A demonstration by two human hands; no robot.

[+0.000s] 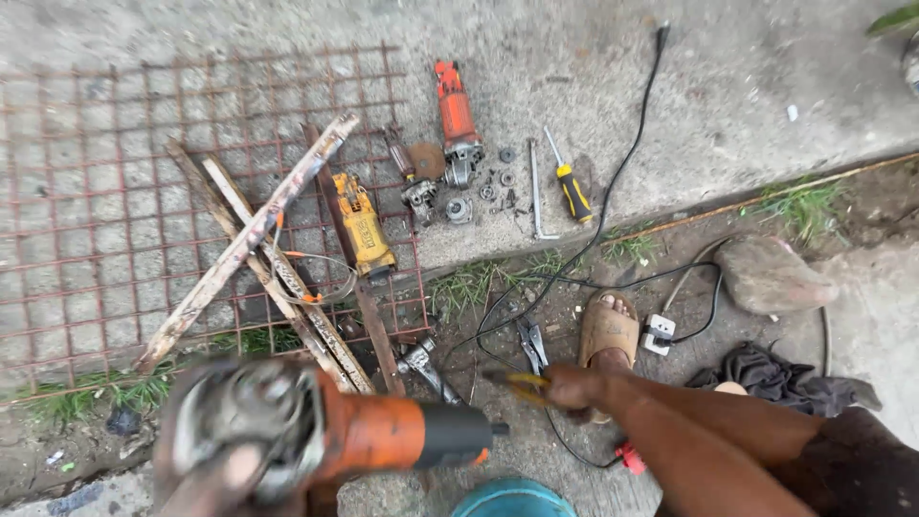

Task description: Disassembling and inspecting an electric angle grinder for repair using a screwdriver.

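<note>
the angle grinder (325, 436) lies nearest, left of the pliers (525, 383). beyond it planks (244, 244) lie on the mesh (86, 191); the screwdriver (572, 187) lies right of the dismantled grinder (457, 120).

No packages, labels, signs or screens in view

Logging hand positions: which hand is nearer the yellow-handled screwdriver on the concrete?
The right hand, holding yellow-handled pliers, lies below the screwdriver. The left hand, blurred at bottom left on the orange angle grinder, is farther away.
</note>
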